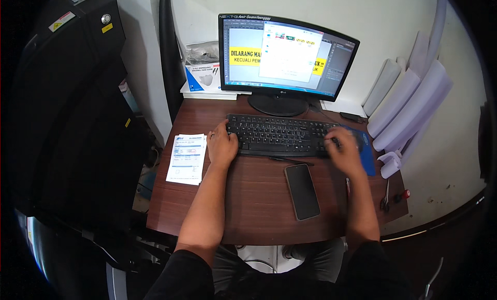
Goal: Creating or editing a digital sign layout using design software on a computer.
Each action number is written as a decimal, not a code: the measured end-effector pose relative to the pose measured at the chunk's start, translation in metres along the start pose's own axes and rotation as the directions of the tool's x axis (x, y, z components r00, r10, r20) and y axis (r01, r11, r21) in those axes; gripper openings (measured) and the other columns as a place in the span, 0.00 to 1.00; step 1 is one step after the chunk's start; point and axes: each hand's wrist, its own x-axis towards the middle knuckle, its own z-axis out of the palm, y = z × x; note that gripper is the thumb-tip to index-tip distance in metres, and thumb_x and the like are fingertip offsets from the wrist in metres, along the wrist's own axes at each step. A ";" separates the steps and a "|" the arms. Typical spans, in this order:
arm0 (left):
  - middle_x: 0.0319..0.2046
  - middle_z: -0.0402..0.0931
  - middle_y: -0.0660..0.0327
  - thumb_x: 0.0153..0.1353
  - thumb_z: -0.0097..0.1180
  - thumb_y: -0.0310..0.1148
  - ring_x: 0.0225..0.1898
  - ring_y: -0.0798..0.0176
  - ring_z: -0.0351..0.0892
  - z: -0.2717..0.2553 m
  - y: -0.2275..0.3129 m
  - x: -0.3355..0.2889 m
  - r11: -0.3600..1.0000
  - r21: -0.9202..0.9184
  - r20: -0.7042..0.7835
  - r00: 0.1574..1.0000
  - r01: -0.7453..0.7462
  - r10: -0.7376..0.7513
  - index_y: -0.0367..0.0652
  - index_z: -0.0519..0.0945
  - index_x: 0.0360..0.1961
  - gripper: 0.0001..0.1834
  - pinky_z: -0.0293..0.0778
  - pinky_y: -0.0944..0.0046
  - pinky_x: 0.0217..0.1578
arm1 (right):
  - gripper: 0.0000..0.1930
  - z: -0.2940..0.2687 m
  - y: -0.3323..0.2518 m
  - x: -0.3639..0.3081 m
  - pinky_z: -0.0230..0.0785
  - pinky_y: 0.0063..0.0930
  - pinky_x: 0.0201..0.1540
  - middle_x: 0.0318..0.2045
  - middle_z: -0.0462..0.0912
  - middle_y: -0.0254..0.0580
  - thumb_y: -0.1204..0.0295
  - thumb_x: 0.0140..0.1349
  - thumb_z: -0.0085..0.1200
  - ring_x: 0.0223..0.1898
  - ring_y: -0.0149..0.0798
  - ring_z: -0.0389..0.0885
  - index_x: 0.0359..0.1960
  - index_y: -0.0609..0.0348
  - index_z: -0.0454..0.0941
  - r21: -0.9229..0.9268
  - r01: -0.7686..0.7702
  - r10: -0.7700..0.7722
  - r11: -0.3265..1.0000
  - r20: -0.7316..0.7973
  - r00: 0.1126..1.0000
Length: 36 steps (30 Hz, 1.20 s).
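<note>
A black keyboard lies across the wooden desk, in front of a monitor. My left hand rests at the keyboard's left end, its fingers stretched toward the corner keys and the thumb apart; it holds nothing. Over the number keys at the right end is my right hand, smeared by motion, with the fingers bent down. A blue mouse pad lies partly under that hand and wrist; whether a mouse is there I cannot make out. The screen has a white file window open over a yellow sign design.
Between my forearms lies a dark phone, with a black pen above it. Printed papers sit at the left. Scissors lie near the right edge. Rolled white sheets lean on the wall; a mask box stands behind.
</note>
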 end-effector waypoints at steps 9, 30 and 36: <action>0.61 0.76 0.50 0.62 0.48 0.34 0.64 0.51 0.73 0.005 -0.002 -0.002 0.999 -0.038 -0.012 1.000 0.011 -0.011 0.42 0.71 0.65 0.28 0.52 0.46 0.71 | 0.06 0.091 -0.026 0.020 0.70 0.46 0.54 0.43 0.83 0.48 0.76 0.55 0.58 0.50 0.55 0.80 0.35 0.58 0.80 0.134 -0.017 0.008 0.991 0.064 0.998; 0.62 0.75 0.56 0.60 0.51 0.31 0.68 0.55 0.68 0.001 0.004 0.001 0.998 -0.025 0.043 0.998 -0.050 0.051 0.54 0.71 0.67 0.31 0.52 0.44 0.71 | 0.18 0.100 0.012 0.023 0.57 0.53 0.66 0.52 0.78 0.50 0.81 0.55 0.50 0.60 0.52 0.74 0.49 0.60 0.72 -0.092 -0.172 0.188 0.981 0.209 0.960; 0.54 0.78 0.53 0.60 0.56 0.32 0.60 0.47 0.74 -0.001 0.008 -0.002 0.981 0.019 -0.223 0.955 -0.194 0.194 0.44 0.72 0.64 0.28 0.60 0.47 0.65 | 0.14 0.002 0.066 -0.009 0.74 0.47 0.48 0.35 0.84 0.51 0.84 0.56 0.47 0.42 0.55 0.84 0.45 0.62 0.73 -0.141 -0.261 0.234 0.955 -0.179 0.956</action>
